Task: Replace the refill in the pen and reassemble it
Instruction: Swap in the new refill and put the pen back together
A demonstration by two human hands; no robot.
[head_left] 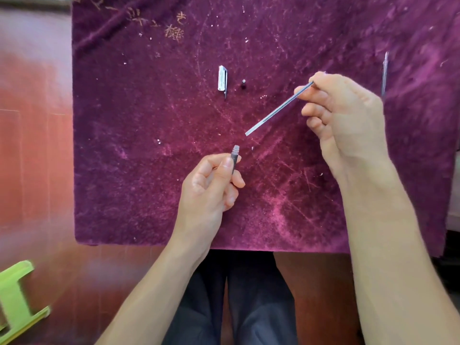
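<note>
My left hand (pixel 211 185) grips the grey pen barrel (pixel 235 155) upright, its open threaded end pointing up and away from me. My right hand (pixel 343 115) pinches a thin refill (pixel 276 112) near its far end. The refill slants down to the left, and its free end hangs a short way above and right of the barrel's mouth, not touching it. The pen cap (pixel 222 79) with its clip lies on the purple cloth (pixel 149 170) farther back. A small dark tip piece (pixel 243 84) sits just right of the cap. Another thin refill (pixel 384 73) lies at the right.
The purple cloth covers a small table over a reddish wooden floor (pixel 34 145). A green plastic stool (pixel 17 295) stands at the lower left. My dark-trousered legs (pixel 231 300) show below the table's front edge.
</note>
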